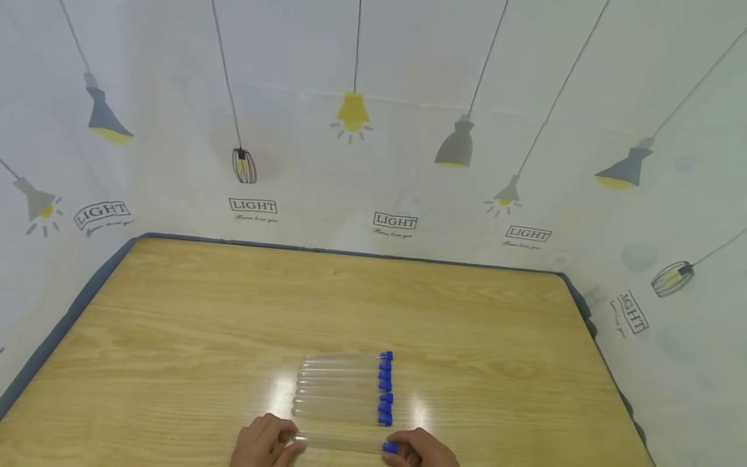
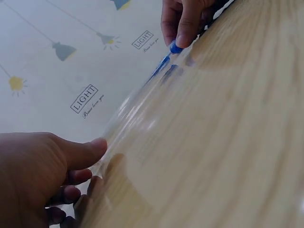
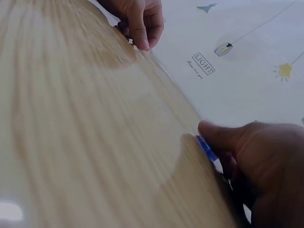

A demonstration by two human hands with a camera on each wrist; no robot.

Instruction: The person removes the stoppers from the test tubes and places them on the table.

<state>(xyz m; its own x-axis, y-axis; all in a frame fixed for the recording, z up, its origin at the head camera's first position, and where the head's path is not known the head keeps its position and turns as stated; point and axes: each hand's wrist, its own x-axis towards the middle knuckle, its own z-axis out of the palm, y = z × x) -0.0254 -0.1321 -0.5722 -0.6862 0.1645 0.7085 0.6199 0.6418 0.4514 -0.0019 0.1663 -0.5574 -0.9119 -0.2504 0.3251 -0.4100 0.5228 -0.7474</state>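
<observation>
A clear test tube (image 1: 344, 443) with a blue cap (image 1: 391, 447) lies sideways at the front of the table, between both hands. My left hand (image 1: 267, 441) pinches its rounded end between thumb and fingers. At the other end, my right hand (image 1: 423, 447) grips the blue cap. Just beyond it, several capped test tubes (image 1: 338, 392) lie side by side in a row, their blue caps all to the right. The left wrist view shows the left thumb (image 2: 97, 149) at the tube's near end; in the right wrist view the right thumb (image 3: 211, 133) rests by the cap (image 3: 206, 148).
The wood-grain table (image 1: 350, 298) has a dark blue edge (image 1: 350, 251) along its back and sides. Behind it hangs a pale cloth (image 1: 303, 130) printed with lamps and the word LIGHT. Bright reflections show on the tabletop beside the row.
</observation>
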